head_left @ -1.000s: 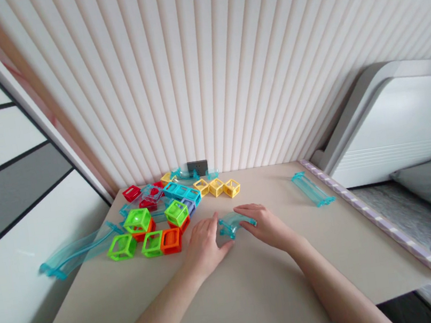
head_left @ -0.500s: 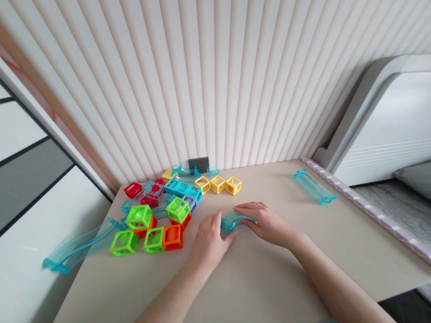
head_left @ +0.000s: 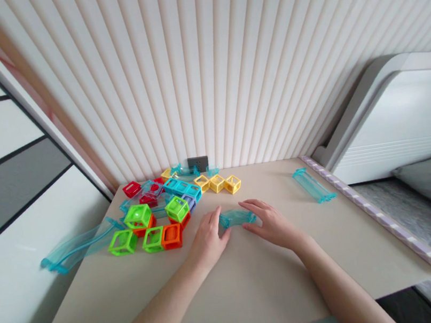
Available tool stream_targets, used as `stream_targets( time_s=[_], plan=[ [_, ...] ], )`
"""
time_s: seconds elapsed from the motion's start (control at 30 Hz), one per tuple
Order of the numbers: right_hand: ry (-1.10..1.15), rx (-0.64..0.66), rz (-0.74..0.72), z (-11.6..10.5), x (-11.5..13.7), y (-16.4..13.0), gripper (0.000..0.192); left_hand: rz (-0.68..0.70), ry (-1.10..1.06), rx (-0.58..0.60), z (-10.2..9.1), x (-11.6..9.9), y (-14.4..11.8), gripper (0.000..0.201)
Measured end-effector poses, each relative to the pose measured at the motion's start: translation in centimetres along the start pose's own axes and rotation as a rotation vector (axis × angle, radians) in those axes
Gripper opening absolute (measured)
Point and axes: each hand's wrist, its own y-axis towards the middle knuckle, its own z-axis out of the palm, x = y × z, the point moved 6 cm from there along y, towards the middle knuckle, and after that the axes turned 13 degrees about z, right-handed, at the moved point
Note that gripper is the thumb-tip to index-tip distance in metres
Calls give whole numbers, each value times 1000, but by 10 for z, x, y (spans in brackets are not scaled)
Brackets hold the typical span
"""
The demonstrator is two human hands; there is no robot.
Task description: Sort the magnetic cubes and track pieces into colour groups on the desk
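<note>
A short, clear blue track piece point(head_left: 237, 217) lies crosswise at the middle of the table, between my two hands. My left hand point(head_left: 207, 238) has its thumb and fingers around the piece's left end. At the other end, my right hand point(head_left: 274, 224) curves its fingers and thumb around the piece from the right. Both ends are partly hidden by the fingers. To the left of my left hand stand an orange cube frame point(head_left: 171, 236) and a green cube frame point(head_left: 154, 240), side by side.
Joined red, blue, green and orange cube frames cluster at the left, with a long blue track point(head_left: 78, 249) reaching past the table edge. Yellow cube frames point(head_left: 217, 183) sit behind. Another straight blue track piece point(head_left: 313, 185) lies at the right, near the striped edge strip point(head_left: 372, 208).
More of the short track piece shows now, and it looks flatter on the table. My right hand's fingers have spread a little wider around its end. The cube frames have stayed put.
</note>
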Motion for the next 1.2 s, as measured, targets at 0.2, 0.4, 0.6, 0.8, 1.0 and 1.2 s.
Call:
stream_targets(
  time_s=[0.2, 0.4, 0.6, 0.8, 1.0, 1.2],
  plan=[
    [96, 7, 10, 6, -1, 2, 32, 2, 8, 10, 0, 1, 0, 54],
    [173, -70, 25, 6, -3, 2, 30, -9, 4, 4, -1, 0, 0, 50],
    [114, -79, 21, -2, 3, -6, 34, -11, -1, 18, -1, 0, 1, 49],
    [44, -74, 39, 4, 6, -9, 42, -18, -5, 12, 0, 1, 2, 50],
    [37, -94, 145, 11, 4, -9, 37, -39, -52, 8, 3, 4, 7, 50],
    [17, -226, 230, -12, -23, -21, 36, 6, -136, 43, 37, -8, 44, 50]
  ],
)
